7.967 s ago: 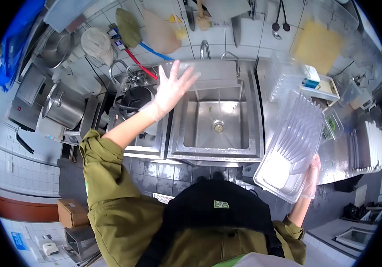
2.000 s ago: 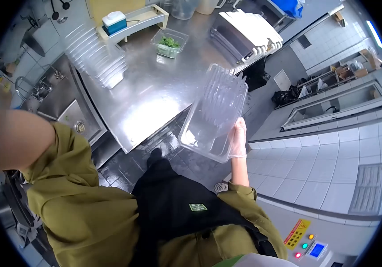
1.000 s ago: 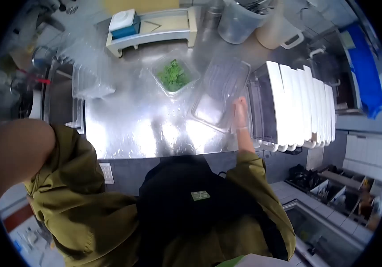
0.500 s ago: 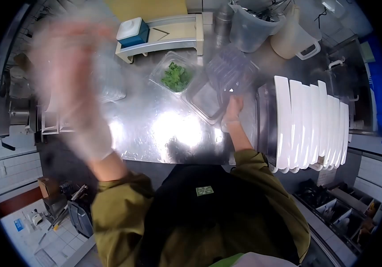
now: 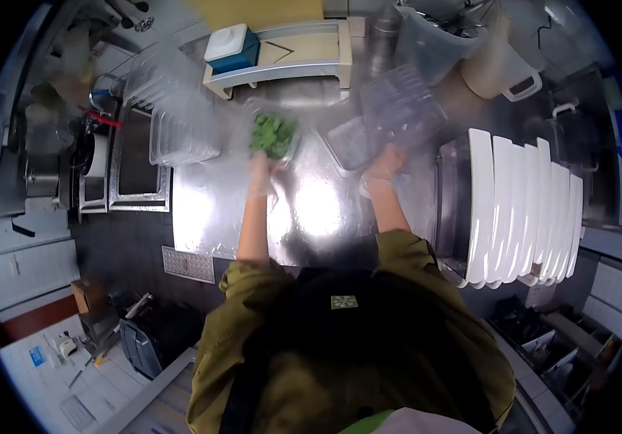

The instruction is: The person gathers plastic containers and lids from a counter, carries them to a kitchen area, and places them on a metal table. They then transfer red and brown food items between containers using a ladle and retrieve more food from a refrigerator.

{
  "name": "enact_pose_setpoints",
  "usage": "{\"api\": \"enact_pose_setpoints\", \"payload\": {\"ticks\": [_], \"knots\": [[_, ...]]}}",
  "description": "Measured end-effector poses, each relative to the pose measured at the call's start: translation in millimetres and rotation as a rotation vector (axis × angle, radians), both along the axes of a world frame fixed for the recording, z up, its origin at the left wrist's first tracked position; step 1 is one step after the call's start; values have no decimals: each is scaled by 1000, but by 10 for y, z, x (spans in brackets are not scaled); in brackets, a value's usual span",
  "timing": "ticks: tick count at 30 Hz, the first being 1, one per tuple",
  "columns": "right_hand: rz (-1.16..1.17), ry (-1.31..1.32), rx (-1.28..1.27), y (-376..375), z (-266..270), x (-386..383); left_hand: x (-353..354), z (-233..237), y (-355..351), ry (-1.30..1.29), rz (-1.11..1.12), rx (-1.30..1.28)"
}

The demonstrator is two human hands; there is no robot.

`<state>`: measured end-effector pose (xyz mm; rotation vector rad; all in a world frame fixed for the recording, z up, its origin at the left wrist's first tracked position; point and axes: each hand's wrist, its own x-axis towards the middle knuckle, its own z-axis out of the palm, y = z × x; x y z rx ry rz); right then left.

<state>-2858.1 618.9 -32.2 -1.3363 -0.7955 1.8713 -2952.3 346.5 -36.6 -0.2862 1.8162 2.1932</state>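
My left hand is at the near side of a clear plastic container with green leaves in it; its fingers are partly hidden and blurred at the container's edge. To the right, my right hand has its fingers closed on the near edge of a clear, ridged plastic container, which is tilted and blurred. Under and left of that one lies a shallow clear tray on the steel counter.
Stacked clear containers stand on the left beside a sunken steel basin. White trays line up on the right. Behind are a cream rack with a teal box and plastic jugs.
My left hand has come down from the upper left to the container of leaves. My right hand stays at the ridged container. The whole view has shifted slightly.
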Motion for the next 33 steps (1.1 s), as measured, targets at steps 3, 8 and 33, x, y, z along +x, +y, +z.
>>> {"api": "enact_pose_setpoints", "payload": {"ticks": [3,8,33], "knots": [[496,-272,622,73,-45,17,225,184,-35,-187,180,8],[1277,-425,1018,344,-53,-4,380,443,59,-249,201,-38],[1203,291,2224,-972,1791,-575,86,554,-174,-133,31,111]]}}
